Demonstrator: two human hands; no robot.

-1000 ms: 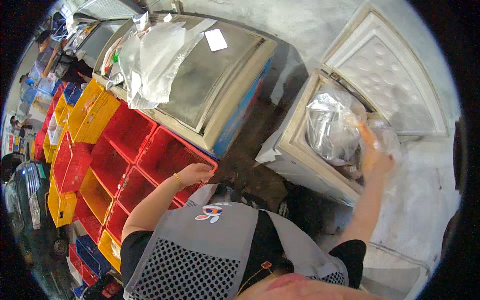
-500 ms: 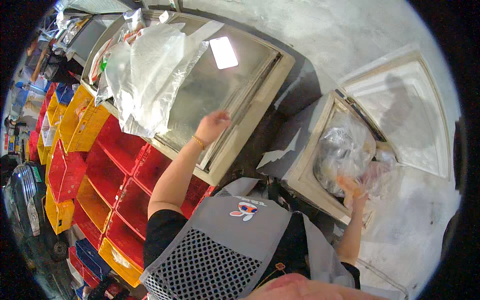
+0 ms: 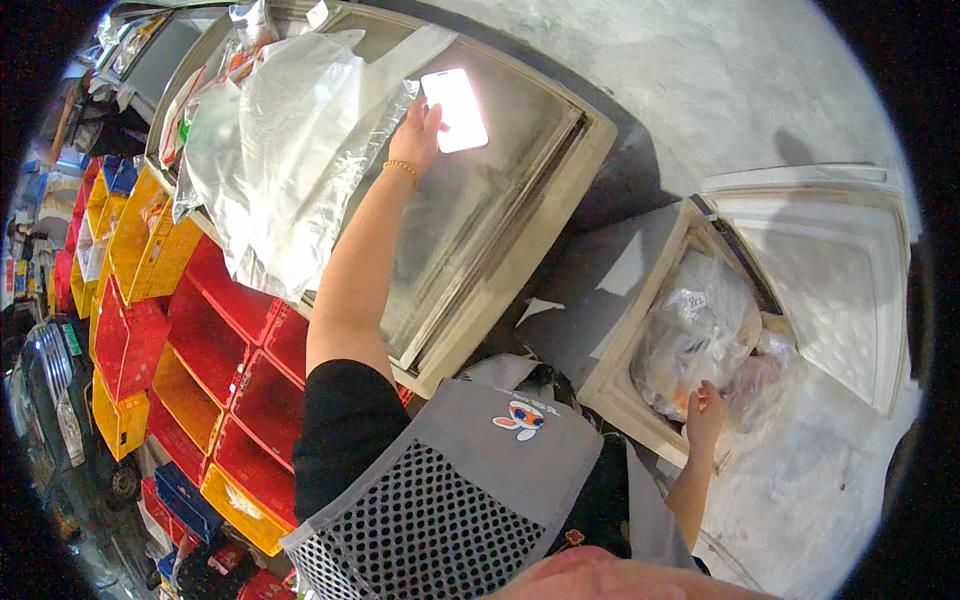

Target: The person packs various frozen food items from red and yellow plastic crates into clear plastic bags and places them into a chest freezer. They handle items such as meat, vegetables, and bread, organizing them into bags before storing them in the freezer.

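My left hand (image 3: 416, 137) reaches over the glass lid of the large chest freezer (image 3: 480, 190). Its thumb and fingers close on the lower left edge of a bright white phone (image 3: 458, 112). Beside that hand, large clear plastic bags (image 3: 290, 150) lie across the lid. My right hand (image 3: 704, 412) is at the near rim of a smaller freezer (image 3: 640, 330), fingers bent but apart, with nothing visible in them. It is close to a full clear plastic bag (image 3: 695, 315) in the opening; the bag's contents are blurred.
The small freezer's white lid (image 3: 830, 270) stands raised at the right. Red crates (image 3: 215, 310) and yellow crates (image 3: 150, 240) are stacked on the left. A dark car (image 3: 60, 400) is at the far left, and a pale wall (image 3: 640, 60) stands behind the freezers.
My left hand has moved up across the lid and taken hold of the phone. My right hand has drawn back from the plastic bag. The view has shifted slightly.
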